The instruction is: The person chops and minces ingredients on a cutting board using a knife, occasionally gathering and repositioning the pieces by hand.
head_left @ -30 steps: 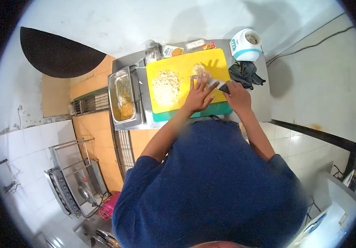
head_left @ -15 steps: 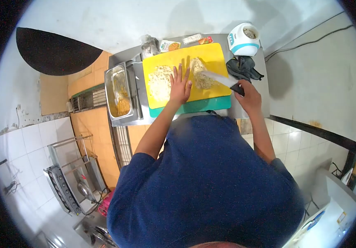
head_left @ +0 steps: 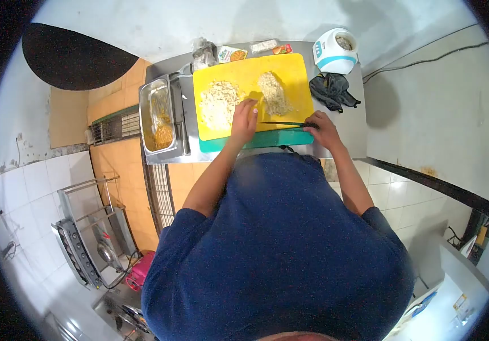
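Note:
My right hand [head_left: 323, 128] is wrapped round the black handle of a kitchen knife [head_left: 284, 123]. The blade points left, low over the front part of the yellow cutting board [head_left: 250, 68], and looks thin and dark from this angle. My left hand [head_left: 245, 122] rests near the board's front middle, fingers loosely bent and nothing seen in them. It is beside a wide pile of pale chopped food [head_left: 219, 105], whose kind I cannot make out. A narrower heap of the same pale pieces [head_left: 274, 94] lies right of my left hand, behind the blade.
A green board [head_left: 244, 141] shows under the yellow one. Left stands a steel pan [head_left: 158, 116] with orange-yellow food. Behind are a plastic bag [head_left: 203, 54] and several packets [head_left: 233, 54]. At right are a white-and-blue appliance [head_left: 335, 52] and a black bag [head_left: 334, 92].
The knife has come off the right heap toward the board's front edge, its blade turned edge-on. My left hand's spread fingers have drawn in, and the hand has turned sideways.

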A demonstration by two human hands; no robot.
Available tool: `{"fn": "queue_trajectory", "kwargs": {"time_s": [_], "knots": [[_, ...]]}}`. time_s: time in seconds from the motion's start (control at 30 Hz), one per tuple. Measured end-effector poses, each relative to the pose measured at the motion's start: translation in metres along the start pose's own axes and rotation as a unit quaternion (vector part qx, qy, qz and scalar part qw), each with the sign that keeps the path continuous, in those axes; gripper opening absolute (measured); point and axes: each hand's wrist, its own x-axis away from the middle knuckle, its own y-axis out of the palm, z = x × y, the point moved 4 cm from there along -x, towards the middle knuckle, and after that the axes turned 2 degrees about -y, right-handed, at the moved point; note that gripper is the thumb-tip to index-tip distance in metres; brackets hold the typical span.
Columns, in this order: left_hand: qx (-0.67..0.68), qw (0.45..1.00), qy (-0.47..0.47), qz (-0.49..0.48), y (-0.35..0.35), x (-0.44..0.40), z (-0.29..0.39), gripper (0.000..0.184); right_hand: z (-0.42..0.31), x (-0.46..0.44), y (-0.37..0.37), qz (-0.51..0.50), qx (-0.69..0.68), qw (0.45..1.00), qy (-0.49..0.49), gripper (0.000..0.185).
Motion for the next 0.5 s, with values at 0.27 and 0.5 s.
{"fn": "queue_trajectory", "kwargs": {"time_s": [0.27,0.5], "knots": [[-0.007,0.992,0.075,-0.098,0.003,0.007,0.008,0.028,0.022,-0.02,-0.002,-0.004,0.037,0.999,-0.028,0.02],[-0.014,0.991,0.071,-0.111,0.013,0.005,-0.003,0.016,0.029,-0.032,-0.007,0.018,0.05,0.997,-0.049,0.022]]}}
